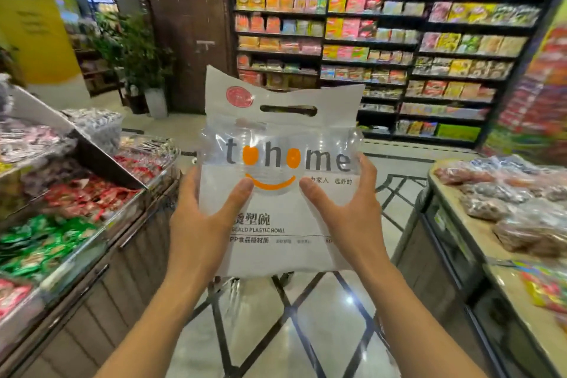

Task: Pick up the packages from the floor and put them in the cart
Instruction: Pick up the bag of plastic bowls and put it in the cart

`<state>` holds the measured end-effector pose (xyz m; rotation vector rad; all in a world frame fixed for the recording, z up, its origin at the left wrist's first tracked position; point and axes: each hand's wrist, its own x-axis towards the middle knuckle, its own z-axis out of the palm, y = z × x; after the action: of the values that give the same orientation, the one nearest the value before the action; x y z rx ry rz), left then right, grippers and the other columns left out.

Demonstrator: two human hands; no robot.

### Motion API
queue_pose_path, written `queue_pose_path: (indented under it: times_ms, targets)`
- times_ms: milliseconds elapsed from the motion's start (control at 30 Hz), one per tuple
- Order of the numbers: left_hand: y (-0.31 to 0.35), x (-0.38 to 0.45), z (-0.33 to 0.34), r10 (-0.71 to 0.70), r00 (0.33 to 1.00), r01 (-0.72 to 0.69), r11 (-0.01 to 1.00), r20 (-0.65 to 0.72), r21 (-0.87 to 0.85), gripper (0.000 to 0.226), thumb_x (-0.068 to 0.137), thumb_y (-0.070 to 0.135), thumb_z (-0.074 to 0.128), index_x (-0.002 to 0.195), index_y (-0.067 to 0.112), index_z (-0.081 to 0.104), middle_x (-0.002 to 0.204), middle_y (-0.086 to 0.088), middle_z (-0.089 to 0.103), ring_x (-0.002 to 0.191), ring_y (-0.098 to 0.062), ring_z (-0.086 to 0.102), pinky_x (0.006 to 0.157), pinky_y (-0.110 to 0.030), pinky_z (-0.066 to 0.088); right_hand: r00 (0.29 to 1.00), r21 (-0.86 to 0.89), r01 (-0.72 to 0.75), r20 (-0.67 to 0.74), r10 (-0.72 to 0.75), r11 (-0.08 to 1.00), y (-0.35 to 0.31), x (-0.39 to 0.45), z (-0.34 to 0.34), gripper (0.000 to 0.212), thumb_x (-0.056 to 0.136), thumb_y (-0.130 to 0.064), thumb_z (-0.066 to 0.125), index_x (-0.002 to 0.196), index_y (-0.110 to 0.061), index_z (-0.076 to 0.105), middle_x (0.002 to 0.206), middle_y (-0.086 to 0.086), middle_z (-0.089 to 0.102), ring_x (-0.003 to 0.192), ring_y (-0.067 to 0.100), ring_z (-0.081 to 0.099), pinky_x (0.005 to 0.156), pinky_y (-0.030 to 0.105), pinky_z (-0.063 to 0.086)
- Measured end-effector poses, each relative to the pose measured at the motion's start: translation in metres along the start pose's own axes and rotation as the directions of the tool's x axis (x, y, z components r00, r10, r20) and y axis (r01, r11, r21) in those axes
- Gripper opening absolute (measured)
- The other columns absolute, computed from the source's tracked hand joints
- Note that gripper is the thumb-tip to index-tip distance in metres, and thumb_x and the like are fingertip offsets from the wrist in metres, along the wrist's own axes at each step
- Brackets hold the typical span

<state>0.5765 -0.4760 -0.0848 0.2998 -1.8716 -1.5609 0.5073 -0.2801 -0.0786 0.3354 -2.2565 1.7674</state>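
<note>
A white and clear plastic package (277,144) printed "tohome" with an orange smile, holding plastic bowls, is upright in front of me at chest height. My left hand (205,218) grips its left edge with the thumb across the front. My right hand (346,209) grips its right edge the same way. The package has a cut-out handle slot near its top. No cart is in view.
A snack display counter (92,193) runs along my left, another counter with bagged goods (506,224) along my right. Tall stocked shelves (399,49) stand ahead, with a brown door (187,34) and a potted plant (138,55) at the back left. Tiled floor (291,316) lies between the counters.
</note>
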Motion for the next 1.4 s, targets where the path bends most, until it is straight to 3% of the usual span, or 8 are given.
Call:
queue_pose_path:
  times_ms: [233,433,567,733,967,1067,1200,1400]
  targets:
    - [-0.059,0.121,0.068,-0.111,0.987,0.112,0.994,0.113,-0.005,0.080,0.064,0.074,0.079,0.133,0.038,0.059,0.112,0.017,0.076,0.102,-0.007,0.074,0.093,-0.046,0.059,0.985,-0.015,-0.148,-0.088,0.146,0.989,0.055,0.115,0.037,0.110,0.052,-0.085,0.075,0.148,-0.051,0.032,0.136,-0.016,0.059,0.118,0.013,0.064,0.102,0.040,0.053]
    - [-0.102,0.196,0.139,-0.182,0.975,0.190,0.981,0.125,-0.050,0.065,0.062,0.068,0.079,0.120,0.052,0.055,0.106,0.037,0.069,0.094,0.010,0.069,0.078,-0.024,0.055,0.977,-0.048,-0.198,-0.092,0.193,0.979,0.106,0.214,0.049,0.097,0.056,-0.085,0.077,0.139,-0.057,0.033,0.128,-0.014,0.063,0.111,0.015,0.067,0.093,0.043,0.057]
    - [-0.134,0.251,0.199,-0.226,0.966,0.231,0.972,0.126,-0.026,0.080,0.063,0.074,0.083,0.133,0.045,0.054,0.105,0.022,0.074,0.092,0.003,0.072,0.076,-0.028,0.056,0.972,-0.004,-0.224,-0.079,0.223,0.975,0.147,0.289,0.054,0.090,0.065,-0.072,0.085,0.138,-0.055,0.033,0.119,-0.018,0.062,0.105,0.011,0.067,0.079,0.030,0.056]
    - [-0.171,0.328,0.285,-0.267,0.960,0.266,0.964,0.083,0.024,0.086,0.062,0.077,0.081,0.136,0.043,0.053,0.110,0.020,0.071,0.094,0.004,0.071,0.078,-0.027,0.057,0.968,-0.005,-0.249,-0.035,0.248,0.969,0.213,0.403,0.051,0.098,0.051,-0.082,0.077,0.136,-0.061,0.031,0.118,-0.019,0.063,0.106,0.013,0.069,0.093,0.049,0.061]
    - [-0.210,0.415,0.389,-0.324,0.944,0.316,0.942,0.061,0.108,0.076,0.067,0.062,0.072,0.136,0.031,0.055,0.107,0.016,0.068,0.086,0.020,0.063,0.061,-0.002,0.047,0.952,-0.040,-0.299,0.053,0.301,0.953,0.276,0.539,0.044,0.103,0.060,-0.071,0.082,0.147,-0.046,0.034,0.116,-0.017,0.064,0.105,0.011,0.067,0.095,0.046,0.059]
    - [-0.230,0.446,0.420,-0.352,0.936,0.348,0.932,0.020,0.103,0.090,0.065,0.070,0.075,0.142,0.030,0.053,0.109,0.013,0.070,0.095,0.000,0.071,0.069,-0.016,0.052,0.946,-0.042,-0.310,0.091,0.312,0.950,0.299,0.586,0.049,0.094,0.064,-0.061,0.085,0.144,-0.044,0.039,0.114,-0.017,0.066,0.103,0.006,0.066,0.085,0.031,0.055]
    - [-0.258,0.492,0.455,-0.395,0.918,0.395,0.911,-0.021,0.119,0.079,0.071,0.068,0.073,0.139,0.036,0.051,0.108,0.012,0.072,0.091,-0.001,0.071,0.074,-0.026,0.055,0.937,-0.046,-0.324,0.123,0.327,0.945,0.332,0.649,0.066,0.075,0.077,-0.044,0.090,0.132,-0.049,0.038,0.108,-0.020,0.062,0.098,-0.002,0.062,0.072,0.016,0.044]
    - [-0.323,0.571,0.490,-0.482,0.867,0.489,0.871,-0.126,0.032,0.078,0.072,0.064,0.070,0.139,0.029,0.051,0.115,0.015,0.066,0.102,-0.007,0.066,0.082,-0.036,0.053,0.923,-0.147,-0.266,0.248,0.295,0.953,0.385,0.746,0.125,0.105,0.060,-0.080,0.082,0.147,-0.052,0.028,0.139,-0.010,0.057,0.122,0.019,0.061,0.100,0.041,0.053]
